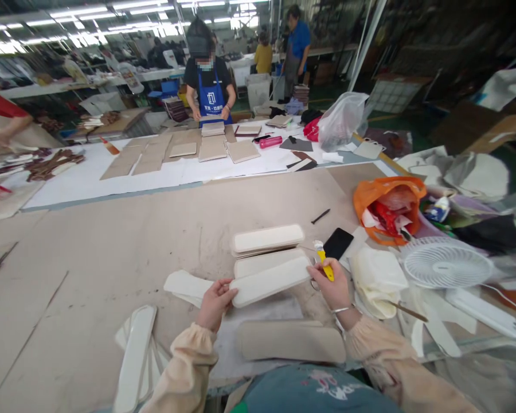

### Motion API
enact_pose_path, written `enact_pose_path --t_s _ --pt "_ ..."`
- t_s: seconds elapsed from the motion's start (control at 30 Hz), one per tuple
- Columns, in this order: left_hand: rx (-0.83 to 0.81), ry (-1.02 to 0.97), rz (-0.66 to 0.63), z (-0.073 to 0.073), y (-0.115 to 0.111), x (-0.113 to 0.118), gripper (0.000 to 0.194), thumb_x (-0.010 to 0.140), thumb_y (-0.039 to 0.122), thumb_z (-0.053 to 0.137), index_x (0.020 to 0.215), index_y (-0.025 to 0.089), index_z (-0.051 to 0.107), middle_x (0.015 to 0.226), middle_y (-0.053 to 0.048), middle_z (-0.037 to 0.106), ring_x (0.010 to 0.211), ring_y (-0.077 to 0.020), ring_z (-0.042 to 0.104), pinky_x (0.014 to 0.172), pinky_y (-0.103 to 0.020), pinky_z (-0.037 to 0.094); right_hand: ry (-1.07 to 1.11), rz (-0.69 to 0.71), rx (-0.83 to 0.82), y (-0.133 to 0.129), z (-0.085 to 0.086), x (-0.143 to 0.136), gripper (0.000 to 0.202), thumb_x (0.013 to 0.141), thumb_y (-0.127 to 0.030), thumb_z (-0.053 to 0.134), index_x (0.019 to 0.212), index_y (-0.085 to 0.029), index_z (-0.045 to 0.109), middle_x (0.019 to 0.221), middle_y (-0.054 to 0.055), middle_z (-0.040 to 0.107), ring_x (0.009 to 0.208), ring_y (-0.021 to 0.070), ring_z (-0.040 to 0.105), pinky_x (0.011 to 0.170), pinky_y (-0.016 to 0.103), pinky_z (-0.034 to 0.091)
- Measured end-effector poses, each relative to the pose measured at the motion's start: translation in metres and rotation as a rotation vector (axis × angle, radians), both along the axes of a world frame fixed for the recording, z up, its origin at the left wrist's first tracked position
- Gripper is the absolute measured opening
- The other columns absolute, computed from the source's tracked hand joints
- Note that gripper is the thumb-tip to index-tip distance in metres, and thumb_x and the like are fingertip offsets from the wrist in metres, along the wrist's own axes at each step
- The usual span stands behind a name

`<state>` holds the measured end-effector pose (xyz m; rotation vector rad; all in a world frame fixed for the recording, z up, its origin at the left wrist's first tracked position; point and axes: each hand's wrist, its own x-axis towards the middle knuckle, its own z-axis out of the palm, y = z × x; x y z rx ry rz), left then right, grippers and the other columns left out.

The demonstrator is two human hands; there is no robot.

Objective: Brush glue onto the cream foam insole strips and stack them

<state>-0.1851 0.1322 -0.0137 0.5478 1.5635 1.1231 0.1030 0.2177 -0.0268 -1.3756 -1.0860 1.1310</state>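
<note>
My left hand [216, 301] pinches the left end of a long white panel with rounded ends [270, 279]. At the panel's right end, my right hand [333, 285] grips the edge between thumb and fingers. A yellow-handled tool [328, 269] shows against the right hand's fingers; whether it is held there too I cannot tell. Just beyond the panel lies a stack of similar cream panels [267, 238]. More white pieces [188, 285] lie beside my left hand, and a fanned pile [135, 350] is at lower left. Greyish-beige panels [291, 342] lie close to my body.
A black phone [337, 243], black pen [320, 216], orange bag [389, 209] and white fan [448, 263] are to the right. Across the work table [124, 229], a person in a blue apron [212, 94] stands behind stacked boards [212, 148]. Another person's arm [8, 129] reaches in at far left.
</note>
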Motion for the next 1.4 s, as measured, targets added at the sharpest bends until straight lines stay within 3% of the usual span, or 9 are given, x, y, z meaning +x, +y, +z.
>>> enact_pose_path --t_s 0.17,0.33,0.7,0.83,0.9,1.0,1.1,1.23,1.4 --pt "0.048 0.225 0.018 -0.011 0.041 -0.006 0.054 0.058 0.04 0.074 0.1 0.015 0.052 0.063 0.004 0.06 0.053 -0.0103 0.055 0.049 -0.02 0.041 -0.069 -0.025 0.013 0.02 -0.006 -0.007 0.044 0.063 -0.047 0.074 0.08 -0.023 0.04 0.069 -0.004 0.058 0.055 0.013 0.056 0.053 0.027 0.053" --pt "0.056 0.392 -0.01 -0.031 0.06 -0.005 0.055 0.06 0.038 0.071 0.106 0.014 0.052 0.062 0.003 0.059 0.053 -0.0115 0.055 0.051 -0.022 0.042 -0.207 -0.041 -0.001 0.033 -0.019 -0.005 0.042 0.065 -0.049 0.069 0.08 -0.024 0.039 0.071 -0.003 0.061 0.055 0.0149 0.058 0.054 0.028 0.051" --pt "0.047 0.704 -0.05 -0.04 0.067 -0.006 0.05 0.066 0.042 0.064 0.106 0.014 0.056 0.072 0.0 0.061 0.058 -0.0154 0.059 0.061 -0.031 0.047 -0.522 -0.026 0.007 0.043 -0.034 0.002 0.032 0.072 -0.05 0.059 0.08 -0.024 0.043 0.074 0.0 0.066 0.063 0.019 0.064 0.063 0.031 0.05" --pt "0.067 0.822 -0.054 -0.034 0.059 -0.004 0.046 0.07 0.041 0.061 0.106 0.014 0.056 0.092 -0.007 0.061 0.067 -0.0169 0.059 0.069 -0.037 0.05 -0.594 0.001 0.068 0.041 -0.035 0.009 0.027 0.076 -0.046 0.057 0.083 -0.024 0.044 0.087 0.003 0.069 0.067 0.019 0.066 0.065 0.033 0.051" --pt "0.168 0.931 -0.077 -0.031 0.046 -0.002 0.043 0.074 0.04 0.059 0.108 0.014 0.056 0.102 -0.011 0.057 0.08 -0.0196 0.059 0.075 -0.038 0.05 -0.608 0.012 0.134 0.033 -0.034 0.018 0.025 0.077 -0.043 0.058 0.084 -0.024 0.044 0.094 0.004 0.069 0.072 0.0192 0.066 0.068 0.033 0.052" --pt "0.473 1.131 -0.274 -0.032 0.013 0.008 0.037 0.079 0.033 0.058 0.111 0.016 0.055 0.109 -0.012 0.055 0.099 -0.0232 0.055 0.087 -0.041 0.048 -0.587 0.086 0.226 0.011 -0.034 0.043 0.023 0.079 -0.039 0.059 0.084 -0.024 0.042 0.102 0.006 0.068 0.084 0.0197 0.066 0.074 0.034 0.052" --pt "0.616 1.164 -0.676 -0.04 -0.026 0.029 0.045 0.081 0.028 0.058 0.124 0.02 0.048 0.119 -0.013 0.054 0.116 -0.0252 0.048 0.097 -0.043 0.042 -0.609 0.186 0.262 -0.025 -0.039 0.075 0.021 0.081 -0.034 0.06 0.084 -0.025 0.041 0.106 0.007 0.066 0.092 0.0204 0.065 0.081 0.036 0.052" --pt "0.494 1.147 -1.11 -0.054 -0.053 0.071 0.073 0.075 0.033 0.062 0.139 0.017 0.031 0.145 -0.017 0.033 0.137 -0.0338 0.022 0.106 -0.053 0.03 -0.667 0.254 0.23 -0.077 -0.051 0.114 0.019 0.082 -0.03 0.059 0.085 -0.024 0.041 0.11 0.009 0.064 0.095 0.0218 0.064 0.082 0.039 0.051" --pt "0.216 1.158 -1.32 -0.056 -0.048 0.113 0.101 0.061 0.045 0.07 0.145 0.017 0.021 0.151 -0.017 0.02 0.14 -0.0381 0.008 0.109 -0.06 0.014 -0.721 0.296 0.136 -0.127 -0.065 0.129 0.018 0.084 -0.029 0.056 0.089 -0.024 0.04 0.116 0.012 0.062 0.106 0.0235 0.06 0.087 0.042 0.048"
